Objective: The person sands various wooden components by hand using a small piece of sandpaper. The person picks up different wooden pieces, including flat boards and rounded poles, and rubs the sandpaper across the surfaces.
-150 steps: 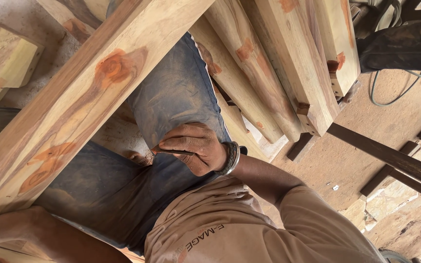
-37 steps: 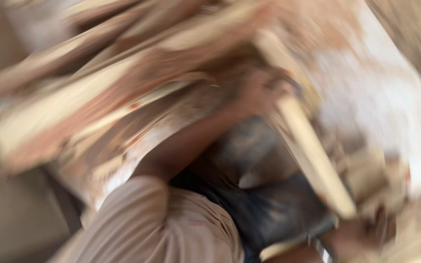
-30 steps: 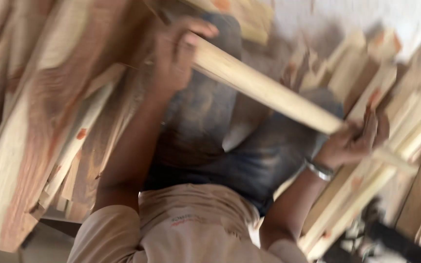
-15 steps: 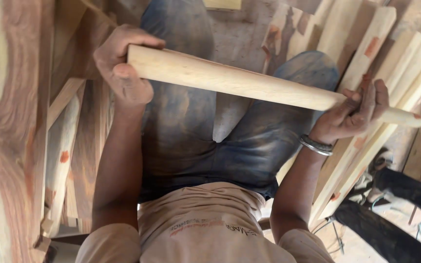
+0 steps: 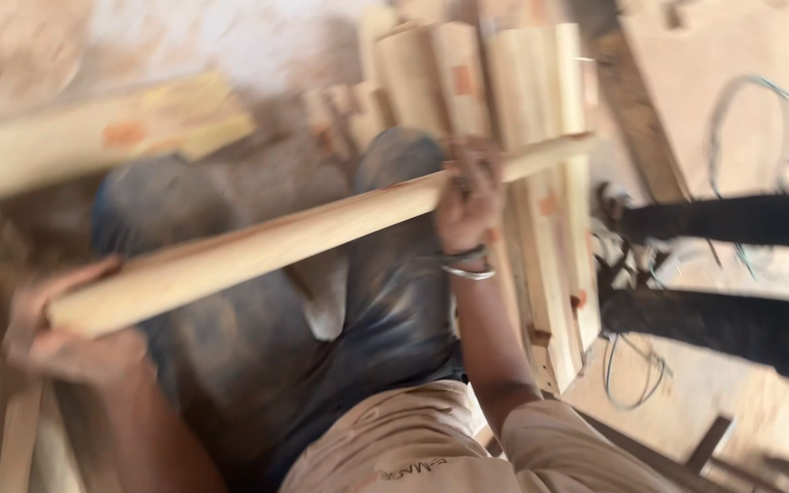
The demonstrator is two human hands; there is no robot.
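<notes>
Stacked planks (image 5: 504,100) crowd both hands' grip on a rounded beam (image 5: 303,237).

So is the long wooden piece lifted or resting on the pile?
Lifted: the wooden piece slants above the lap, left hand at its near end, right hand gripping farther along.

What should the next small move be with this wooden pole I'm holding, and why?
Probably lower the right end until the wooden pole sits level. It slants across the lap, left hand low at the thick end, right hand high beside the stacked wooden pieces.
</notes>
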